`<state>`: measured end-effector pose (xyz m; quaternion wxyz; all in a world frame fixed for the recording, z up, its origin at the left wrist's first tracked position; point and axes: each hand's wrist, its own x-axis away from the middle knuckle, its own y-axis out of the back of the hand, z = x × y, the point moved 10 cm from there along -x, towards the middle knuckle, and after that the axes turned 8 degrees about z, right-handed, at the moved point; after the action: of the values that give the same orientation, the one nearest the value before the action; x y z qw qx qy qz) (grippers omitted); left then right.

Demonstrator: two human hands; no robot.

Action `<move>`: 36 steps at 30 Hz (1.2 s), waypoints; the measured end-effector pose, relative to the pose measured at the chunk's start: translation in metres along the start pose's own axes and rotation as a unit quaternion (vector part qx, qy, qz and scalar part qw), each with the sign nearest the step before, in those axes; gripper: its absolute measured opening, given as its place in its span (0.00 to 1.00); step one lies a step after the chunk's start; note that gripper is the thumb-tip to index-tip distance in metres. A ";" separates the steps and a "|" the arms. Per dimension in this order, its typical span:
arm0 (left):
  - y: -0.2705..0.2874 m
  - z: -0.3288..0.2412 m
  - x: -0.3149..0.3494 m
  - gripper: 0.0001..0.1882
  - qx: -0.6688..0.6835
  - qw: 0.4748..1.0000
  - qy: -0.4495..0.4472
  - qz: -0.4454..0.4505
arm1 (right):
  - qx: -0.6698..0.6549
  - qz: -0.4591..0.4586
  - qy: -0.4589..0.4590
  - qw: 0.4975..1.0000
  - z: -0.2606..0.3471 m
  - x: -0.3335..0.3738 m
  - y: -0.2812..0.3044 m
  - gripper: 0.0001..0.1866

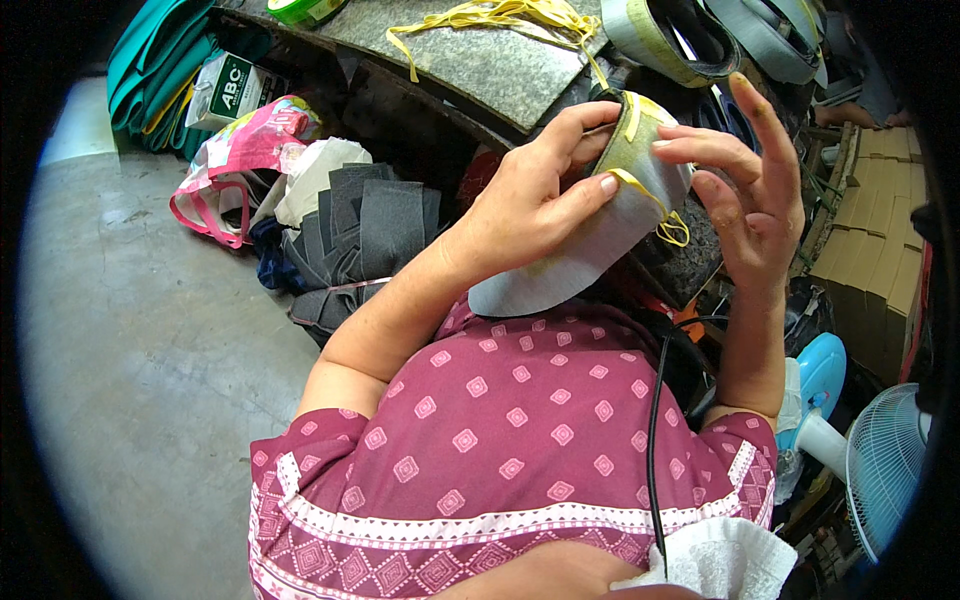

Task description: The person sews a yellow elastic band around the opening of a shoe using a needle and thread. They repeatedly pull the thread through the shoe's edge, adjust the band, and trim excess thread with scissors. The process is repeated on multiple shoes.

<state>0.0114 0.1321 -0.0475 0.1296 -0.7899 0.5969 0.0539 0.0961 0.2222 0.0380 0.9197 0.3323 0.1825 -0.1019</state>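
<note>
In front of my chest is a curved grey piece of sheet material (560, 265), rounded at its lower end, its kind unclear. A narrow yellow strip (640, 185) runs along its upper part and ends in a loose loop on the right. My left hand (530, 195) grips the piece by its edge, thumb on the near face and fingers behind it. On the other side, my right hand (755, 190) has its fingers spread, the index pointing up. One right fingertip is at the piece's upper right edge; whether it touches I cannot tell.
Loose yellow strips (500, 18) lie on the grey worktop (480, 70). Curved grey bands (660, 40) stand at its right. Left are stacked dark grey pieces (395, 225), a pink bag (240, 150) and green cloth (150, 70). A fan (890, 470) and cardboard (870, 230) are at right.
</note>
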 end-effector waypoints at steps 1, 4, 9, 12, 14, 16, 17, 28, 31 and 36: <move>0.000 0.002 0.000 0.27 -0.002 1.000 0.005 -0.002 | -0.006 -0.014 -0.007 1.000 0.000 0.001 0.003 0.41; 0.001 0.004 -0.002 0.26 -0.024 1.000 0.003 -0.009 | 0.120 0.027 -0.009 0.992 0.008 0.002 -0.007 0.44; -0.001 -0.001 -0.005 0.25 -0.112 0.994 -0.003 -0.012 | 0.183 0.005 0.035 0.983 0.018 -0.004 -0.014 0.37; 0.000 -0.003 -0.002 0.24 -0.137 0.990 0.026 -0.014 | 0.181 0.009 0.034 0.983 0.019 -0.009 -0.013 0.34; 0.001 -0.006 -0.002 0.24 -0.165 0.986 0.031 -0.017 | 0.190 0.010 0.042 0.981 0.021 -0.012 -0.013 0.32; 0.001 -0.009 -0.002 0.24 -0.185 0.982 0.029 -0.020 | 0.203 0.006 0.050 0.978 0.023 -0.015 -0.014 0.31; 0.001 -0.010 -0.003 0.23 -0.192 0.981 0.029 -0.020 | 0.212 0.000 0.053 0.976 0.024 -0.015 -0.014 0.30; -0.003 -0.018 -0.001 0.21 -0.265 0.963 0.005 -0.038 | 0.126 0.024 -0.115 0.985 -0.003 -0.013 -0.016 0.26; -0.002 -0.015 0.000 0.22 -0.260 0.965 0.009 -0.039 | 0.023 0.064 -0.161 0.985 -0.011 -0.013 -0.017 0.26; -0.005 -0.013 0.002 0.22 -0.256 0.966 0.026 -0.027 | 0.066 0.078 -0.120 0.988 -0.010 -0.023 -0.014 0.27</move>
<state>0.0154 0.1284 -0.0347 -0.0907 -0.8138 0.5448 0.1808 0.0686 0.2194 0.0324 0.9162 0.3907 0.0377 -0.0808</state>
